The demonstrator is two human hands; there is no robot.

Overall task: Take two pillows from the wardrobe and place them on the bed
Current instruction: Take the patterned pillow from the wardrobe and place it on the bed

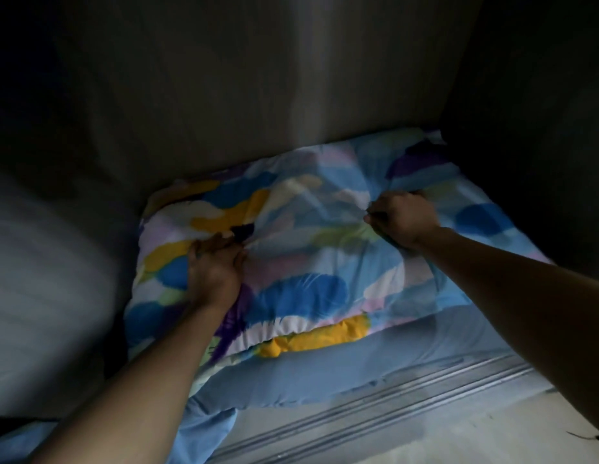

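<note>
A pillow with a bright blue, yellow, pink and white patterned cover (pixel 301 262) lies inside the dark wardrobe (pixel 224 95), on top of a plain blue pillow or folded bedding (pixel 325 373). My left hand (pixel 216 266) pinches a fold of the patterned cover near its left side. My right hand (pixel 402 217) is clenched on a bunch of the same cover toward its right. The fabric is pulled taut between the two hands. The bed is out of view.
The wardrobe's back panel rises behind the pillows and a dark side wall (pixel 526 145) closes the right. A metal sliding-door track (pixel 392 413) runs along the wardrobe's front edge. A blurred pale surface (pixel 40 279) is at the left.
</note>
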